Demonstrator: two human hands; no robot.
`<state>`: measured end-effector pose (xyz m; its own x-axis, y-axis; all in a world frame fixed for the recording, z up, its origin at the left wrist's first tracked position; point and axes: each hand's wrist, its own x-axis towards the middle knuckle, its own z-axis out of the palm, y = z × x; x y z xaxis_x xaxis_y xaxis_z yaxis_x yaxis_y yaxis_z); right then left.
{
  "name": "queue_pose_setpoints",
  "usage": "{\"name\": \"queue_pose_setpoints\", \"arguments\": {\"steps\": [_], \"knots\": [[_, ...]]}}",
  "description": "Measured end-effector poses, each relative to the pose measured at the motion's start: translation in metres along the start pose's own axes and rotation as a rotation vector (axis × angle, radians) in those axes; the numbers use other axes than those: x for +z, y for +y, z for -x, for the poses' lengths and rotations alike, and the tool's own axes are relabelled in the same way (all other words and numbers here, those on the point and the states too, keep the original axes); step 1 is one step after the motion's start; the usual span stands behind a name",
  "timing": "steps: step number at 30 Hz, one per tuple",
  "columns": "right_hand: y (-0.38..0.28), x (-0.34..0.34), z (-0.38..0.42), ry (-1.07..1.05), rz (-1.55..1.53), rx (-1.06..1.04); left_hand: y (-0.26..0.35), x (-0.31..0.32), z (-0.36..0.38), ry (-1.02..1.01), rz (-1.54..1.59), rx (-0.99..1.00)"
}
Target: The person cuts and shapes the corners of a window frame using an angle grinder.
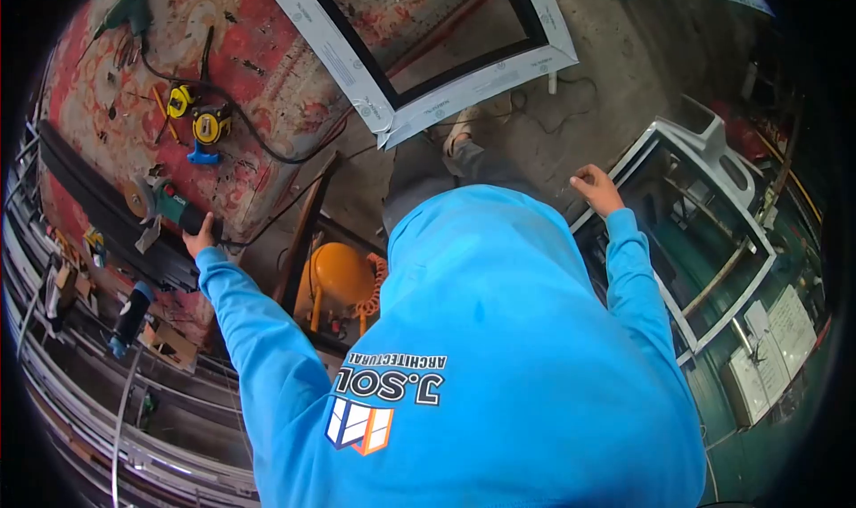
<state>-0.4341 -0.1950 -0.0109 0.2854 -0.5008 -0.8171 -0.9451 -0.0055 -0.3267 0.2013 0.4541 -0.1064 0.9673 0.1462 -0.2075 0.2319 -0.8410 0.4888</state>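
I look down over my blue hooded top (481,356). My left hand (201,238) reaches out to the left and closes around the rear handle of a green and black angle grinder (165,205). The grinder lies on a red patterned bench cover (259,53), its disc pointing left. My right hand (596,188) is curled into a fist with nothing visible in it. It hovers beside the corner of a white window frame (713,240) standing at my right.
Two yellow tape measures (198,114) and a green drill (127,10) lie on the bench, with black cables between them. A white and black frame (419,84) rests ahead. An orange compressor tank (341,278) sits under the bench. Metal profiles (107,419) are stacked at left.
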Motion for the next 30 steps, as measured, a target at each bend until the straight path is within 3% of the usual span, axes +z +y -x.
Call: {"name": "queue_pose_setpoints", "arguments": {"steps": [9,11,12,14,16,18,20,22,23,26,30], "knots": [[0.068,0.027,0.048,0.061,-0.055,0.105,0.005,-0.016,0.039,-0.203,0.126,0.08],[0.082,0.029,0.053,0.069,-0.064,0.107,0.015,-0.017,0.048,-0.009,-0.202,0.006],[0.091,0.029,0.056,0.081,-0.077,0.118,0.022,-0.015,0.056,-0.021,-0.201,0.023],[0.105,0.027,0.057,0.075,-0.092,0.116,0.055,-0.011,0.095,0.241,-0.46,0.04],[0.117,0.022,0.055,0.089,-0.084,0.106,0.082,-0.002,0.135,0.257,-0.402,0.13],[0.136,0.016,0.048,0.102,-0.075,0.086,0.122,0.008,0.186,0.181,-0.024,0.234],[0.159,0.01,0.035,0.134,-0.085,0.04,0.16,0.011,0.237,0.195,-0.187,0.335],[0.178,-0.004,0.019,0.159,-0.082,-0.002,0.174,0.014,0.271,-0.147,0.143,0.392],[0.184,-0.01,0.01,0.173,-0.072,-0.024,0.183,0.017,0.295,-0.323,0.338,0.185],[0.2,-0.042,-0.006,0.169,-0.118,-0.054,0.208,0.031,0.35,-0.459,0.44,0.112],[0.213,-0.071,-0.023,0.358,-0.131,-0.176,0.241,0.048,0.404,-0.647,0.333,0.102]]}}
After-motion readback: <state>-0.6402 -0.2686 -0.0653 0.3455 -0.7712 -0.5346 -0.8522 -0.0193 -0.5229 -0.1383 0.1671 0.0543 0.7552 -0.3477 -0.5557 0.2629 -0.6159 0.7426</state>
